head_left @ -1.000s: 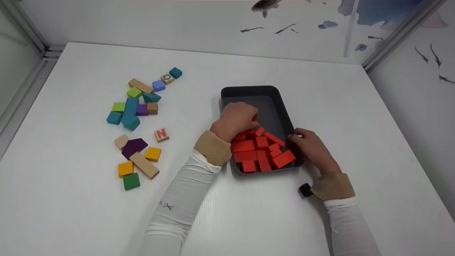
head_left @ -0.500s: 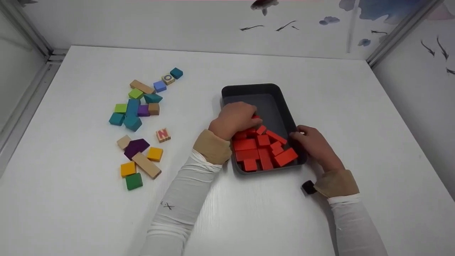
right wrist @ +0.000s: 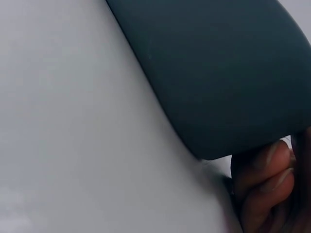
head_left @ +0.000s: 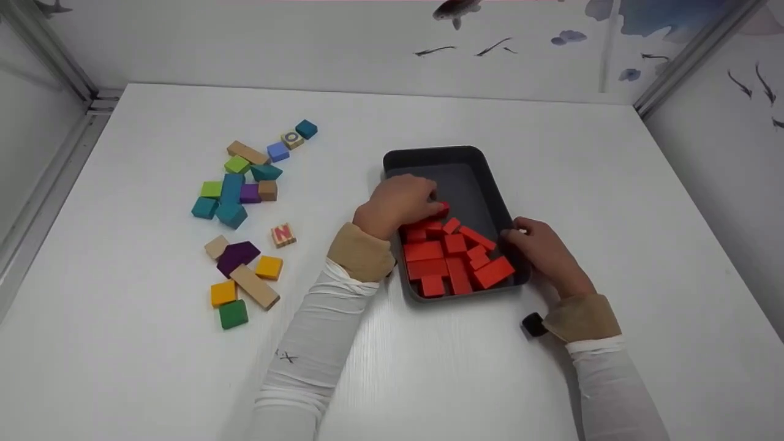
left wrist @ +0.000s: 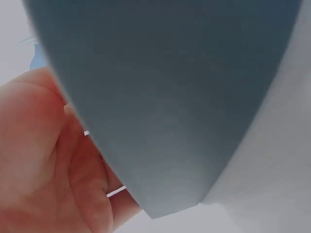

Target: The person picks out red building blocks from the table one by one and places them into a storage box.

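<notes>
A dark grey rectangular tray (head_left: 497, 190) lies on the white table, with several red blocks (head_left: 427, 268) gathered in its near half. My left hand (head_left: 399, 202) reaches over the tray's left wall, fingers curled down at a red block (head_left: 443, 209) by the fingertips; the fingertips themselves are mostly hidden. With thumb over the rim and fingers outside, my right hand (head_left: 545, 254) grips the tray's right wall near its front corner. The left wrist view is mostly filled by the tray wall (left wrist: 165, 107) beside the palm. In the right wrist view, curled fingers (right wrist: 265, 179) show below the tray.
Several coloured blocks (head_left: 231, 190) form a loose group at the left, including teal, lime, purple and wooden ones. Nearer lie yellow, green and dark purple blocks (head_left: 237, 257). A block marked N (head_left: 283, 235) sits apart. White walls stand behind and at the sides.
My left hand has shifted slightly left and back, showing more of the red block at its fingertips. The right hand keeps its hold on the tray. The head view has tilted a little.
</notes>
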The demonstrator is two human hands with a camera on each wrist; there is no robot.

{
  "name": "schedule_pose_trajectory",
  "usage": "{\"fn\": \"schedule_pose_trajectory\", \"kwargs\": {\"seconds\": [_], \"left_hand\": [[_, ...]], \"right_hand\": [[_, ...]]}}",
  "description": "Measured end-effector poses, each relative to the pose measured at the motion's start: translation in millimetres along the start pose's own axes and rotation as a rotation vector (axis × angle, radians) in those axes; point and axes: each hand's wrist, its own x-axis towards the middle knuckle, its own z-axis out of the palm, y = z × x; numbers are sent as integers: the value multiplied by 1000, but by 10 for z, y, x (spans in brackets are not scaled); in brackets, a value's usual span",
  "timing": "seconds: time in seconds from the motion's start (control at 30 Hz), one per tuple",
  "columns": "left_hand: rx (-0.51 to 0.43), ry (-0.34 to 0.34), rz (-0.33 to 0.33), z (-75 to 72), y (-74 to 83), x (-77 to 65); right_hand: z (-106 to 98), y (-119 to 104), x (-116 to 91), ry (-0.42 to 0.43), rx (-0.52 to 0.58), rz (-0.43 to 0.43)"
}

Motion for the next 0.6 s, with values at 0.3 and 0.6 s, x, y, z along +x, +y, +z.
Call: {"fn": "schedule_pose_trajectory", "kwargs": {"seconds": [0.3,0.6], "left_hand": [[-31,-33,-3,-21,-73,-45],[-89,34,2,-93,-27,-123]], "right_hand": [[39,-35,-14,-12,15,-3],[-67,-4,-66,-20,106,52]]}}
